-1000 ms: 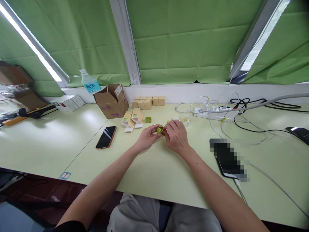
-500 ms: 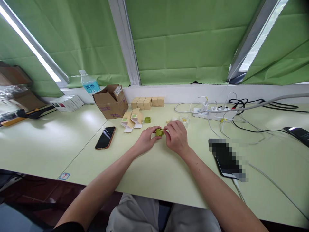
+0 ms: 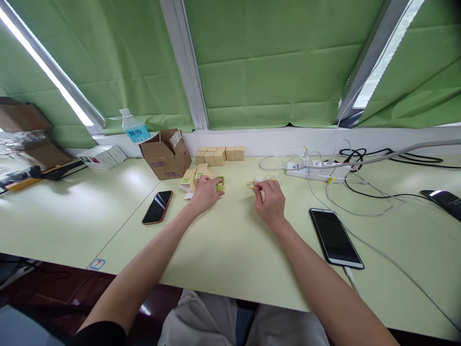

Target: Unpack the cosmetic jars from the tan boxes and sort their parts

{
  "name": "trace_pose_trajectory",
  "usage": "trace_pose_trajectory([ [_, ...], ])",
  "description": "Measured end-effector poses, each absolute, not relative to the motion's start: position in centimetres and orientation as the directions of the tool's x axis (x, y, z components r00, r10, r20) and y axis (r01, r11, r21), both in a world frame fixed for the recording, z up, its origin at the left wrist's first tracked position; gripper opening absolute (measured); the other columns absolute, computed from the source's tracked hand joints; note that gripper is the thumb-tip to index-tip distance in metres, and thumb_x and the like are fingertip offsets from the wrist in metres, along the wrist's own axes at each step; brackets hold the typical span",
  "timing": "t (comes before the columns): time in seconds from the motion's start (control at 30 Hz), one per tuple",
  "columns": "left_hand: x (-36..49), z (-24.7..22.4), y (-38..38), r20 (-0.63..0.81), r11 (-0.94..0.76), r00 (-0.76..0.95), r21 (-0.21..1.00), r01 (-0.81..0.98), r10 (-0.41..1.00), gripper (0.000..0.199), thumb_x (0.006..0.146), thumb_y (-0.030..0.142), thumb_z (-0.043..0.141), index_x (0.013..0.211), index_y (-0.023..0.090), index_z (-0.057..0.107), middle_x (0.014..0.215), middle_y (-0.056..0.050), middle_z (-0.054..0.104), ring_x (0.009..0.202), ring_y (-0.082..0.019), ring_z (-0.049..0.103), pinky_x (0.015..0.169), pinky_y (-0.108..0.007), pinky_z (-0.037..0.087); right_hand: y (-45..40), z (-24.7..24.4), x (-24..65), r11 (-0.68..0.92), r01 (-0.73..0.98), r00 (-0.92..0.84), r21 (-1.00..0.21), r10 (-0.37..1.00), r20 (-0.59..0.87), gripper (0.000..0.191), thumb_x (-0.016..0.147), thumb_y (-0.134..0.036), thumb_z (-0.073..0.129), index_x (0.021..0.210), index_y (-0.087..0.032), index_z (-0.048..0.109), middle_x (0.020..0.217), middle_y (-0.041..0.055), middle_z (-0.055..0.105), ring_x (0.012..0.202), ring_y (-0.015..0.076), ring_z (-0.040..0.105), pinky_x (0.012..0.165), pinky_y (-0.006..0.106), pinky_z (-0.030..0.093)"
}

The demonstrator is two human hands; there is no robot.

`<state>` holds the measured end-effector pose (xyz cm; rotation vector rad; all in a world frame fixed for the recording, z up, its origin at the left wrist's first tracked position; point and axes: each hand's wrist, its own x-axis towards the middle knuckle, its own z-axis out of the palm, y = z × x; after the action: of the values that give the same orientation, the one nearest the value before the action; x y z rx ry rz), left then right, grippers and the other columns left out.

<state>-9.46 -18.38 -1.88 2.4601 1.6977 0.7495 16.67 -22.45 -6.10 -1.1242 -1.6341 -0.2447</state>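
My left hand has its thumb and fingers around a small green piece on the table, which looks like a tiny case. A second green piece sits right behind it, partly hidden by the fingertips. Two opened small cardboard boxes stand just beyond this hand, partly covered by it. My right hand pinches a thin yellowish stick between thumb and index finger. Behind the right hand lie small yellow bits and a clear dish, mostly hidden.
Several small closed boxes line the wall beside a larger open carton. A phone lies at left, another phone with a cable at right. A power strip and loose cables stretch along the back right.
My left hand has moved left with the green piece, to beside the other green piece. My right hand has drawn apart to the right, still pinching the thin stick.
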Motion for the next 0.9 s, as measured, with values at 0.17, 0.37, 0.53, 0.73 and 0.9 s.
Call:
trace_pose_trajectory([
  [0.17, -9.7, -3.5, -17.6, 0.294, -0.341, 0.198, 0.59, 0.732, 0.935, 0.039, 0.09, 0.031, 0.076, 0.129, 0.025, 0.073, 0.113, -0.006, 0.079, 0.096, -0.024, 0.071, 0.089, -0.037, 0.058, -22.6, -6.0, 16.6, 0.517, 0.763, 0.017, -0.388, 0.584, 0.812, 0.018, 0.107, -0.024, 0.053, 0.096, -0.024, 0.066, 0.095, 0.0077, 0.073, 0.094, 0.0258, 0.06, 0.083, 0.038, 0.048],
  [0.37, -9.9, -5.0, -17.6, 0.28, -0.324, 0.2, 0.521, 0.789, 0.939, 0.04, 0.093, 0.035, 0.077, 0.131, 0.023, 0.074, 0.11, -0.006, 0.081, 0.093, -0.025, 0.072, 0.086, -0.039, 0.058, -22.7, -6.2, 16.4, 0.496, 0.747, 0.016, -0.444, 0.653, 0.757, 0.019, 0.107, -0.025, 0.05, 0.098, -0.024, 0.066, 0.099, 0.0083, 0.074, 0.097, 0.0258, 0.062, 0.086, 0.037, 0.049],
  [0.53, -10.2, -4.4, -17.6, 0.332, -0.4, 0.284, 0.364, 0.841, 0.9, 0.024, 0.097, 0.028, 0.071, 0.118, 0.021, 0.079, 0.126, -0.011, 0.081, 0.125, -0.035, 0.062, 0.11, -0.051, 0.048, -22.4, -6.5, 16.4, 0.438, 0.662, 0.101, -0.608, 0.752, 0.651, 0.013, 0.102, -0.026, 0.053, 0.098, -0.024, 0.066, 0.099, 0.0086, 0.074, 0.097, 0.0257, 0.065, 0.086, 0.038, 0.051],
  [0.73, -10.0, -4.2, -17.7, 0.357, -0.427, 0.332, 0.23, 0.875, 0.873, 0.026, 0.1, 0.018, 0.058, 0.111, 0.022, 0.081, 0.121, -0.012, 0.082, 0.121, -0.039, 0.058, 0.106, -0.06, 0.042, -22.1, -6.6, 16.7, 0.331, 0.654, 0.186, -0.681, 0.801, 0.568, 0.01, 0.096, -0.025, 0.057, 0.096, -0.024, 0.067, 0.097, 0.0074, 0.075, 0.09, 0.0253, 0.065, 0.078, 0.037, 0.048],
  [0.9, -9.9, -4.3, -17.5, 0.381, -0.41, 0.318, 0.19, 0.892, 0.868, 0.031, 0.098, 0.01, 0.053, 0.108, 0.023, 0.08, 0.124, -0.011, 0.082, 0.122, -0.039, 0.057, 0.104, -0.061, 0.04, -21.8, -6.7, 17.6, 0.215, 0.751, 0.233, -0.624, 0.798, 0.556, 0.01, 0.094, -0.022, 0.06, 0.094, -0.025, 0.069, 0.095, 0.0063, 0.076, 0.089, 0.0253, 0.064, 0.078, 0.037, 0.041],
])
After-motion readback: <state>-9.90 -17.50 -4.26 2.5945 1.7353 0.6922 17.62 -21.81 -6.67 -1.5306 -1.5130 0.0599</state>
